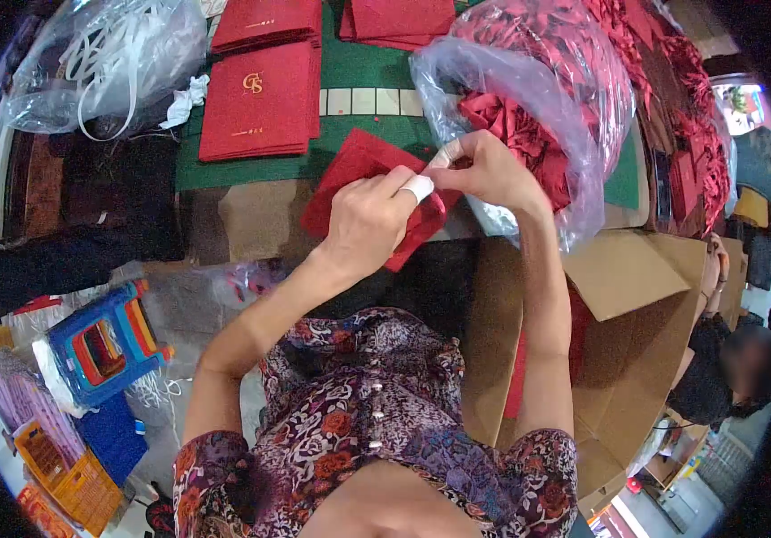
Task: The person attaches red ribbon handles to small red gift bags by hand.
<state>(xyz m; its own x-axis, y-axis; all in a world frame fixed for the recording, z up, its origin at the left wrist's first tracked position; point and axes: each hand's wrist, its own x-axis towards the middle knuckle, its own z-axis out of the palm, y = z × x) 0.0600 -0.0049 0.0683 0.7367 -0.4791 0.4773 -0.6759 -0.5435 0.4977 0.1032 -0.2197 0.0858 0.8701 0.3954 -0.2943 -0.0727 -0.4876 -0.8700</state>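
My left hand (366, 222) is closed on a red felt piece (347, 165), which looks like a flat pouch and lies tilted at the table's near edge. White tape wraps one finger of this hand. My right hand (493, 172), also with a taped finger, is pinched close to the left fingertips at the felt's right side. What sits between the right fingertips is too small to make out. Just beyond that hand, an open clear plastic bag (439, 76) holds shiny red ribbon pieces (515, 125).
Stacked red felt pouches (255, 112) with gold print lie on the green tabletop (359, 72). A bag of white straps (112, 67) stands far left. An open cardboard box (623, 359) is at my right, plastic stools (103, 345) at my left. Another person (708, 368) is at far right.
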